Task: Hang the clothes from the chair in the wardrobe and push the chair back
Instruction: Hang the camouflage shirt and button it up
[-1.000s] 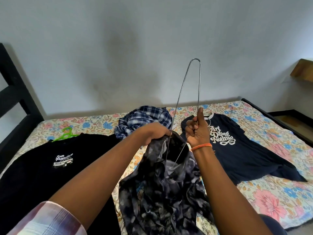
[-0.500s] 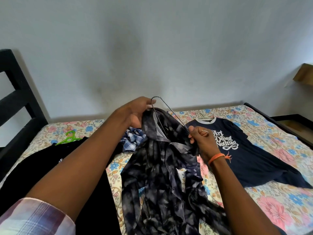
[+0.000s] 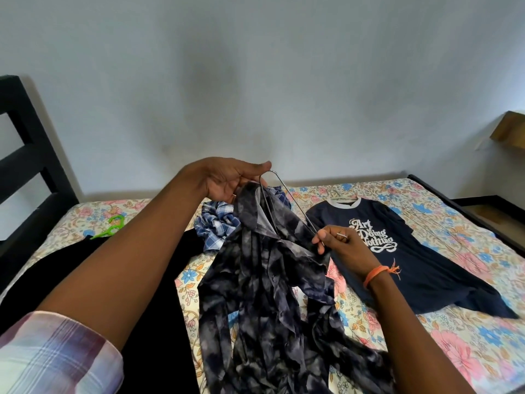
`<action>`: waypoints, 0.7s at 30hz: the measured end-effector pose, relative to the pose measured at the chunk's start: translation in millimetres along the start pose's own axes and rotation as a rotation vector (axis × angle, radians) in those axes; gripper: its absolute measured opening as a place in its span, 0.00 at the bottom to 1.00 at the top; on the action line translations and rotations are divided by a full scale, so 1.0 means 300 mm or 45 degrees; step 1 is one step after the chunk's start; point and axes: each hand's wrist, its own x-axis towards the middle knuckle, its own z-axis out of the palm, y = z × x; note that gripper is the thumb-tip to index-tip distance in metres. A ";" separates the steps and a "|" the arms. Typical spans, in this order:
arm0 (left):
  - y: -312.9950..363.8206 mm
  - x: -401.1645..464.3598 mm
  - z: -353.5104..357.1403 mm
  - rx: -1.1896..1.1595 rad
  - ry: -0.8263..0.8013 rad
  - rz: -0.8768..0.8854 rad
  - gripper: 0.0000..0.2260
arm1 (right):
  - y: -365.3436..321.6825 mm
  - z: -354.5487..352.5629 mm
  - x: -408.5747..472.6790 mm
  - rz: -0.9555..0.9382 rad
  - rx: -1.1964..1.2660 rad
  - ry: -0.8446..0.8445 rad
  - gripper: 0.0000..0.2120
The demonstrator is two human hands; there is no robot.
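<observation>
- Two hands work one shirt, dark and mottled, which hangs from a wire hanger over the bed.
- My left hand pinches the hanger's bend and the shirt's collar between thumb and fingers.
- My right hand grips the hanger's other end, fingers curled round the wire, an orange band on the wrist.
- One navy tee with white lettering lies flat on the bed right of the shirt.
- A plaid shirt is bunched behind, and a black tee with a green hanger lies left.
- A dark bed frame stands far left against the pale wall.
</observation>
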 end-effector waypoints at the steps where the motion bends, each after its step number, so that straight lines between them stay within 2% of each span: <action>1: -0.003 0.001 0.002 -0.005 -0.004 -0.010 0.22 | 0.000 -0.006 -0.004 0.001 -0.022 -0.021 0.15; 5: 0.001 -0.015 0.014 0.105 0.051 0.040 0.17 | 0.004 -0.022 -0.024 0.006 -0.121 -0.061 0.11; 8: 0.014 -0.026 0.028 0.338 0.187 0.170 0.13 | 0.013 -0.027 -0.033 0.012 -0.180 -0.075 0.09; 10: 0.016 -0.027 0.056 0.778 0.319 0.258 0.14 | 0.004 -0.016 -0.030 0.025 -0.245 -0.089 0.09; 12: 0.001 -0.014 0.107 1.259 0.602 0.330 0.15 | -0.012 0.006 -0.016 0.024 -0.355 -0.098 0.10; 13: -0.010 -0.006 0.133 1.369 0.763 0.336 0.15 | -0.019 0.020 -0.007 0.022 -0.420 -0.087 0.10; 14: -0.021 0.000 0.159 1.399 0.882 0.350 0.13 | -0.026 0.032 0.002 0.019 -0.501 -0.069 0.10; 16: -0.047 0.012 0.210 1.396 0.994 0.451 0.08 | -0.033 0.059 0.025 0.012 -0.697 -0.050 0.09; 18: -0.064 0.011 0.269 1.427 1.024 0.589 0.04 | -0.043 0.088 0.046 0.047 -0.974 -0.032 0.11; 21: -0.078 0.001 0.353 1.420 1.033 0.771 0.05 | -0.084 0.150 0.063 -0.029 -1.353 0.030 0.11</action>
